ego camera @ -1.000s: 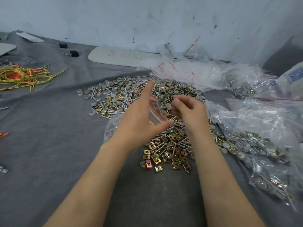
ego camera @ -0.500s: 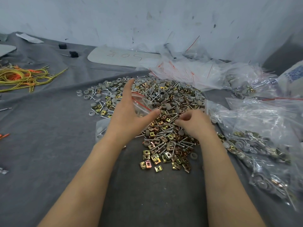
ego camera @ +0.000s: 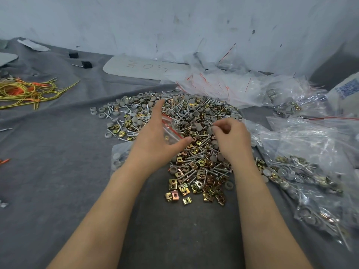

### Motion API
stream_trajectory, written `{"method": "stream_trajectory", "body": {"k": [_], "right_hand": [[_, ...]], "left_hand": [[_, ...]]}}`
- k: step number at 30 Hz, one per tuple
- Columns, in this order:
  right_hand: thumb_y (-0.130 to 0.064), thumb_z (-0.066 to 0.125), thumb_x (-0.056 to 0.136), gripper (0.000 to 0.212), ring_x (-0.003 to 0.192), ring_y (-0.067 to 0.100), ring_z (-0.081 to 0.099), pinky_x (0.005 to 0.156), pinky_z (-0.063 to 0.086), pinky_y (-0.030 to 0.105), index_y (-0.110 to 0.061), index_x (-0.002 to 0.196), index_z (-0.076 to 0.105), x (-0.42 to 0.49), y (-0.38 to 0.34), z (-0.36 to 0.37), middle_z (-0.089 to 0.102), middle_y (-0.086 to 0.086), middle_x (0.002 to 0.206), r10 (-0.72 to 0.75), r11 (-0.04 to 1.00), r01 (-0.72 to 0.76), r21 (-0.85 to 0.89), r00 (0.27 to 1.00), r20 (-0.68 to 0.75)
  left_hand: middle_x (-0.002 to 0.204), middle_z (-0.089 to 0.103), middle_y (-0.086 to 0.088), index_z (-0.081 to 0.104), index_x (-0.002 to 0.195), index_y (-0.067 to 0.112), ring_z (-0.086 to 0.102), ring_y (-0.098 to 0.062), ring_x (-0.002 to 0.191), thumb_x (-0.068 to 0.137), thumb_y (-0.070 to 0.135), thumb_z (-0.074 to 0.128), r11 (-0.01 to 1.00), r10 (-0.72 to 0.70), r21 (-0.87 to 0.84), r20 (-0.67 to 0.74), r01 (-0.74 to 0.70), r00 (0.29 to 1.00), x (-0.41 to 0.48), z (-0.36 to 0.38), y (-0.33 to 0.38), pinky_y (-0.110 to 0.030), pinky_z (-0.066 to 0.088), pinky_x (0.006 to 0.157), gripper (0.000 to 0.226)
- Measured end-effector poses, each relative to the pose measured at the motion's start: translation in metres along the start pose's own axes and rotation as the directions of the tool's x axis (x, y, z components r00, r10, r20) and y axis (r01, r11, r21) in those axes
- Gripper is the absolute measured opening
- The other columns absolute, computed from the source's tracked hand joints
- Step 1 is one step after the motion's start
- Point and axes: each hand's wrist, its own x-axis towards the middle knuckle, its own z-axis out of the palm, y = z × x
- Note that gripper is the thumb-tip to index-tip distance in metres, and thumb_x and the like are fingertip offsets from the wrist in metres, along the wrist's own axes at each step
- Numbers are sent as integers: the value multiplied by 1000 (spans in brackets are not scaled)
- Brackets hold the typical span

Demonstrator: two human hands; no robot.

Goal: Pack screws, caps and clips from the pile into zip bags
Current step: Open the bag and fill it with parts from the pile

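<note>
Left hand [ego camera: 153, 141] holds zip bag [ego camera: 171, 130] — right hand [ego camera: 233, 141] (curled) over pile [ego camera: 194, 111].

Change over one second: my right hand [ego camera: 232, 140] has left the mouth of the zip bag [ego camera: 171, 131], dipped to the pile [ego camera: 196, 152], and now rises above it, fingertips drawn together. My left hand [ego camera: 153, 141] has carried the bag leftward, away from the right hand.

Yellow-orange cords [ego camera: 25, 92] far left on grey cloth [ego camera: 48, 152]; black blocks [ego camera: 86, 64]; marked grey board [ego camera: 143, 67] by wall [ego camera: 174, 20].
</note>
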Motion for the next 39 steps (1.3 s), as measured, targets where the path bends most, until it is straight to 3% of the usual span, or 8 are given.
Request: {"method": "stream_trajectory", "body": {"k": [4, 7, 11, 16, 19, 26, 33, 39], "right_hand": [[-16, 69, 86, 11, 75, 3, 66, 65, 49, 14, -23, 83, 62, -16, -27, 14, 71, -8, 81, -146, 919, 24, 394, 948, 283], [-19, 64, 90, 9, 77, 7, 67, 71, 53, 22, -23, 85, 69, -20, -32, 21, 72, -7, 81, -205, 892, 22, 452, 910, 360], [-23, 61, 92, 9, 87, 14, 64, 85, 53, 40, -21, 95, 69, -9, -15, 9, 70, -4, 93, -79, 990, 58, 132, 984, 163], [-29, 62, 92, 29, 103, 21, 59, 93, 48, 36, -18, 119, 64, -11, -7, 24, 65, 4, 116, -9, 929, 121, -349, 952, 306], [-32, 61, 92, 39, 119, 28, 47, 100, 43, 41, -17, 127, 56, -15, -9, 37, 54, 7, 126, -30, 886, 154, -436, 960, 278], [-31, 63, 90, 20, 111, 26, 49, 95, 45, 43, -21, 107, 61, -16, -6, 42, 59, 3, 113, -55, 899, 155, -410, 968, 246], [-23, 63, 92, 6, 80, 9, 57, 68, 43, 22, -22, 89, 57, -9, -1, 31, 58, -12, 81, 4, 999, 1, -40, 991, 136], [-6, 58, 93, 11, 74, 6, 67, 73, 55, 17, -9, 101, 66, -3, -1, 17, 70, 2, 85, 63, 914, -150, 378, 971, 231]], "left_hand": [[100, 52, 23, 12, 149, 33, 56, 9, 73, 69, 48, 78, 998, 52, 16, 55, -53, 997, -1, 4, 2, -2, 38, 67, 105], [91, 59, 20, 14, 149, 30, 59, 13, 73, 70, 40, 80, 999, 41, -17, 39, -40, 998, 0, 4, 1, 0, 38, 59, 103], [99, 52, 21, 18, 147, 33, 47, 22, 77, 67, 48, 81, 998, -26, -63, -97, 19, 995, 1, -5, 1, 7, 30, 59, 102], [111, 55, 12, 21, 147, 27, 52, 0, 95, 72, 42, 79, 974, -112, -216, -189, 70, 976, 4, -15, 0, 10, 29, 63, 96], [116, 52, 9, 21, 148, 25, 48, -5, 103, 74, 40, 78, 967, -125, -243, -211, 72, 969, 3, -15, 1, 12, 26, 65, 94], [112, 58, 8, 21, 147, 29, 51, 2, 92, 74, 40, 79, 974, -126, -210, -205, 82, 971, 4, -10, 0, 11, 28, 63, 94], [102, 53, 20, 21, 147, 31, 46, 17, 84, 72, 44, 79, 981, -119, -176, -195, 84, 974, 2, -10, -1, 9, 29, 61, 96], [102, 49, 16, 19, 147, 32, 45, 11, 80, 70, 47, 79, 997, -58, -56, -130, 51, 990, 0, -6, 3, 6, 29, 62, 98]]}}
